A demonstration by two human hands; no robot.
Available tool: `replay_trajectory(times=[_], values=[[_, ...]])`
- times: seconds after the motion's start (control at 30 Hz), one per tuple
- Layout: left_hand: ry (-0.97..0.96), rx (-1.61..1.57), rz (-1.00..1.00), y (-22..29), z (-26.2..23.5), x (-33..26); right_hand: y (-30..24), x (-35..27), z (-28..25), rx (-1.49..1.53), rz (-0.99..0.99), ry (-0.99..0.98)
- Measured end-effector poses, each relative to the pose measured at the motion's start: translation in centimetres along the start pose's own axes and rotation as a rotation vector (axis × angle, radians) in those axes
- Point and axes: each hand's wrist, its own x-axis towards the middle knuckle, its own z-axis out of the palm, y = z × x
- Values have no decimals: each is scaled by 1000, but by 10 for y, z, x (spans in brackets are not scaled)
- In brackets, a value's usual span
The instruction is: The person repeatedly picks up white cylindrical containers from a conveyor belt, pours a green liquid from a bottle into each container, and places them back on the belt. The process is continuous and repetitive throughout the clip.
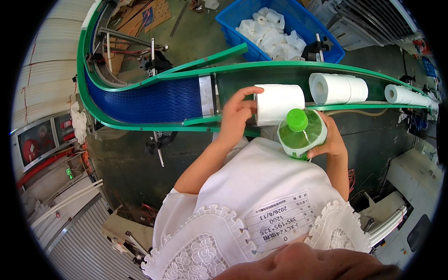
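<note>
My left hand [234, 116] is at the left end of a white toilet paper roll [280, 102] on the conveyor, its bent fingers against the end and one along the top edge. The thumb is hidden. In my right hand [332, 140] is a plastic bottle [305, 140] with a green cap and a pale label, tilted in front of that roll and covering its lower right corner. The fingers wrap round the bottle's right side. Further right on the conveyor lie another white roll pair [338, 88] and a row of rolls [406, 95].
The conveyor's green rail [154, 125] curves round at the left, beside a blue belt [149, 98]. Behind it stands a blue crate [233, 39] holding loose white paper and rolls. Cardboard [158, 14] lies on the floor at the far left; pale machine housings [410, 170] stand at the right.
</note>
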Motion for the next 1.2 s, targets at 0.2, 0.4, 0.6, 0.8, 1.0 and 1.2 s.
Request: replay_trajectory(times=[0.2,0.4,0.6,0.8,1.0,1.2], values=[[27,87,-77,12,5,1,1,0,0,-33,-10,-6],[17,-54,-143,15,0,0,-1,-1,4,-90,-53,-23],[58,7,-188,22,9,-1,0,-2,5,-122,-68,-26],[76,10,-183,21,11,-4,0,-2,6,-136,-75,-36],[64,-45,-182,21,9,-5,1,-4,6,-138,-63,-26],[57,-8,-160,17,7,-4,1,-4,8,-119,-58,-18]])
